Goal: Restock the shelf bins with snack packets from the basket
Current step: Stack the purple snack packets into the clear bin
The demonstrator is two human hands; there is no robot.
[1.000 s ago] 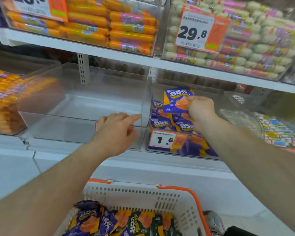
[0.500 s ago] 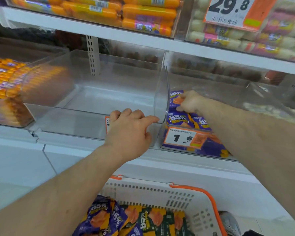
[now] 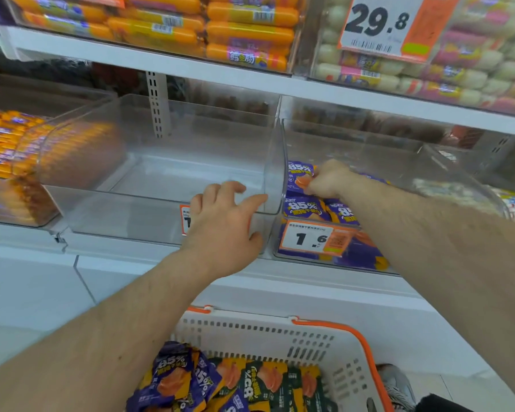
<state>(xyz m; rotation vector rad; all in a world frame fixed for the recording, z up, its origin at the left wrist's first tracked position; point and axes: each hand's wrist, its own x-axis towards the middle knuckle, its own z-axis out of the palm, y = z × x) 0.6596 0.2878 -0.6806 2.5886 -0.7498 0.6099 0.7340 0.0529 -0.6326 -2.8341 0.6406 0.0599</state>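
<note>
1. Two clear shelf bins in focus: the left bin (image 3: 149, 185) holds nothing; the right bin (image 3: 369, 162) holds purple snack packets (image 3: 305, 207).
2. Left hand (image 3: 225, 226) rests on the left bin's front rim, fingers spread.
3. Right hand (image 3: 329, 179) pinches one purple packet (image 3: 300, 173) inside the right bin.
4. White basket (image 3: 280, 334) below holds purple and green packets.
5. White store shelving (image 3: 191, 66).
</note>
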